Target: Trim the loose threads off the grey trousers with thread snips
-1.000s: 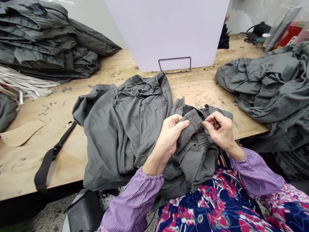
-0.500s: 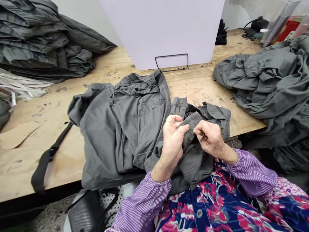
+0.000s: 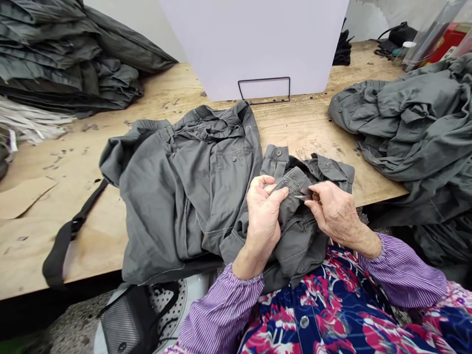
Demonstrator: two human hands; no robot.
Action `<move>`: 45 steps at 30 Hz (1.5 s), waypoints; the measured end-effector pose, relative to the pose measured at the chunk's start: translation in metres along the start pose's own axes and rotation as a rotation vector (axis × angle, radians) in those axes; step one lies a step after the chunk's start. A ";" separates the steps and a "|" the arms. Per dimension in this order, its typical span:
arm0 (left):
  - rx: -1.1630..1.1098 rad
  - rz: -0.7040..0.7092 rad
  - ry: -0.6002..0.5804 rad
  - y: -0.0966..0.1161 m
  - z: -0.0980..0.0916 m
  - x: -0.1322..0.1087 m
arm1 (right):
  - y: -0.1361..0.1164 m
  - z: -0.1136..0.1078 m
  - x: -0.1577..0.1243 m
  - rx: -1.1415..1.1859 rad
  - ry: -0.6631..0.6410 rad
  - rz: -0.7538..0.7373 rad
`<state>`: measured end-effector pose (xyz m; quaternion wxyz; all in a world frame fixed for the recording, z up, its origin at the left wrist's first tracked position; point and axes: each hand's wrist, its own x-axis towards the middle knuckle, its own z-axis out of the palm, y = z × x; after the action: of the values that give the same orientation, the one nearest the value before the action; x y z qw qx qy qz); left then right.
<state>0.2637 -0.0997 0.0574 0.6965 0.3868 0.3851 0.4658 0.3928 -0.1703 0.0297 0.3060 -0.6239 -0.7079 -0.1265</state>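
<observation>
The left hand is pinching the waistband end of gray trousers lying beneath both hands; the right hand is gripping small metal snips, seemingly trimming stitching, which is calling for taut cloth. Loose folds are crowding the snips, while another gray garment is lying left of the hands and a garment heap right.
</observation>
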 end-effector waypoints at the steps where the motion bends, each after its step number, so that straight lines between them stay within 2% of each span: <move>1: 0.003 0.006 -0.008 -0.001 0.001 -0.001 | -0.001 0.001 0.001 -0.016 -0.007 -0.005; 6: 0.004 0.023 -0.020 -0.004 0.000 -0.003 | -0.002 0.006 0.003 -0.001 -0.002 -0.003; 10: -0.016 -0.045 -0.052 -0.002 -0.005 -0.001 | 0.002 0.009 -0.001 0.108 0.097 0.042; 13: -0.041 -0.093 -0.080 0.000 -0.009 0.000 | 0.006 0.008 -0.003 0.075 0.151 0.063; 22: -0.010 -0.130 -0.141 -0.003 -0.013 0.002 | 0.006 0.005 0.000 -0.027 0.028 0.009; 29: 0.049 -0.066 -0.160 -0.006 -0.012 -0.003 | 0.005 0.003 -0.001 -0.077 -0.031 0.017; 32: 0.067 -0.047 -0.159 -0.006 -0.010 -0.005 | 0.006 0.003 -0.003 -0.008 -0.034 0.053; 37: 0.071 -0.033 -0.125 -0.006 -0.008 -0.007 | 0.005 0.003 -0.004 0.297 0.082 0.242; 42: 0.159 0.024 -0.197 -0.010 -0.008 -0.010 | 0.000 0.015 0.007 0.279 0.180 0.112; 45: 0.189 0.037 -0.226 -0.012 -0.011 -0.011 | -0.002 0.015 0.013 0.273 0.212 0.094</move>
<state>0.2555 -0.1110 0.0445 0.6871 0.5076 0.3392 0.3939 0.3862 -0.1515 0.0259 0.4663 -0.5921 -0.6524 -0.0797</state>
